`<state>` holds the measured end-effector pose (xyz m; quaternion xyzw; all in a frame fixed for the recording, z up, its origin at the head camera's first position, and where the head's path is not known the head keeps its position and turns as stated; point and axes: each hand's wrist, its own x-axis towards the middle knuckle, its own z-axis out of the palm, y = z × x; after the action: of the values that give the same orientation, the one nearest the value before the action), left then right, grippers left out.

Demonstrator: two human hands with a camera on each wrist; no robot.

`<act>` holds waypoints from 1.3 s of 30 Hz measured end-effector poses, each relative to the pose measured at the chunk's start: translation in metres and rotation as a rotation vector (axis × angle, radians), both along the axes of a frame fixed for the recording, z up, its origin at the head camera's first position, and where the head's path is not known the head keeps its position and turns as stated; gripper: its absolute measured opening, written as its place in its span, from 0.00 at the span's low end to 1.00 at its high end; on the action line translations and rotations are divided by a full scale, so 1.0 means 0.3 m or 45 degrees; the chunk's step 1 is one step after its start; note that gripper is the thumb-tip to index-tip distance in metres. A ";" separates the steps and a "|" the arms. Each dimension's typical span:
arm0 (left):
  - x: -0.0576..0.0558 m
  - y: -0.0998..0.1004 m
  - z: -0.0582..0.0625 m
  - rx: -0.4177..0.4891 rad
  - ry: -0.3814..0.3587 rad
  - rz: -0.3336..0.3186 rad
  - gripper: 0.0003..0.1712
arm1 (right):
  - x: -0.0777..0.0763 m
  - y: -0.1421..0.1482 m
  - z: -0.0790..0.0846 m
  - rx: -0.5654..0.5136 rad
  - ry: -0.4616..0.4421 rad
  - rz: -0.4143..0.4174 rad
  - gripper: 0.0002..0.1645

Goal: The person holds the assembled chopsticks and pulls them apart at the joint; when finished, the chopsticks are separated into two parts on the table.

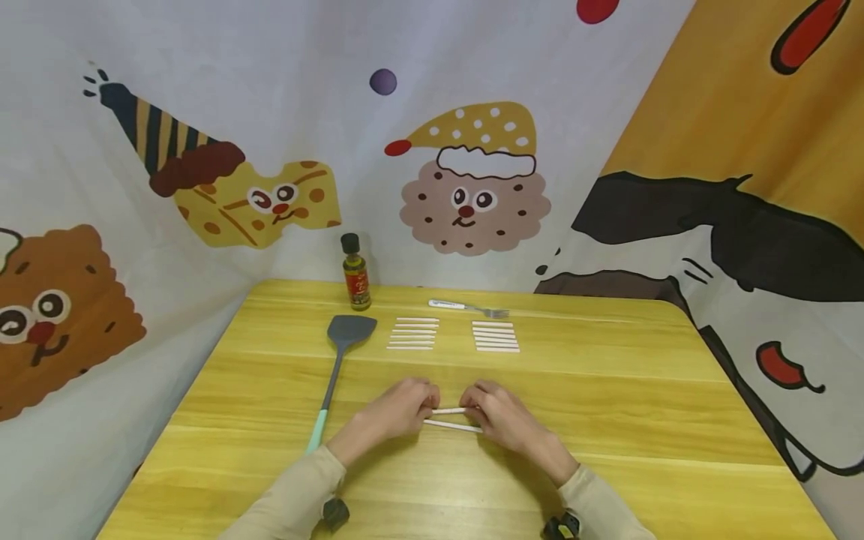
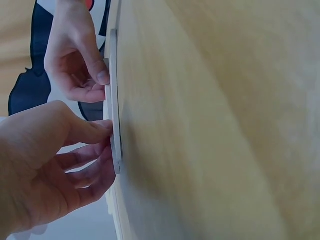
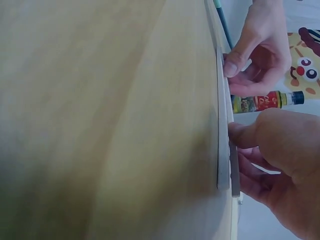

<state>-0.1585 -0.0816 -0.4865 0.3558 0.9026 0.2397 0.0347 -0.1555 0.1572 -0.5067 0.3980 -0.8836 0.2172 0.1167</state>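
Note:
Two thin white sticks lie low over the wooden table between the hands in the head view. The far stick (image 1: 448, 410) spans from one hand to the other. My left hand (image 1: 407, 406) pinches its left part between thumb and fingers, and my right hand (image 1: 502, 416) pinches its right part. Slightly nearer the body, the near stick (image 1: 451, 425) runs at a slight slant beside it. From the left wrist, the near stick (image 2: 115, 100) stands in front of the pinching thumbs; the right wrist view has the far stick (image 3: 235, 172) behind it, at the right fingertips.
Two rows of several white sticks, a left row (image 1: 413, 334) and a right row (image 1: 496, 337), lie farther back. Behind them is a fork (image 1: 466, 306) with a white handle. A grey spatula (image 1: 351, 328) and a dark-capped sauce bottle (image 1: 358, 281) are at left on the table (image 1: 641, 390).

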 end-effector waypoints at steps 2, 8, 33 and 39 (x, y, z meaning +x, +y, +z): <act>-0.002 -0.002 0.002 -0.004 -0.023 0.008 0.06 | -0.001 -0.004 0.000 0.002 0.024 -0.010 0.08; -0.006 -0.006 0.006 -0.007 -0.006 0.020 0.06 | -0.006 -0.012 0.002 0.009 0.106 -0.015 0.09; -0.003 -0.005 0.012 0.022 0.264 0.033 0.08 | -0.017 -0.022 0.025 -0.035 0.285 0.006 0.12; 0.010 -0.007 0.012 0.050 0.396 0.024 0.07 | -0.007 -0.009 0.026 -0.080 0.351 0.023 0.10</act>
<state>-0.1554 -0.0836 -0.4828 0.3806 0.8956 0.1996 -0.1146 -0.1577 0.1546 -0.4990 0.4283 -0.8482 0.1891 0.2476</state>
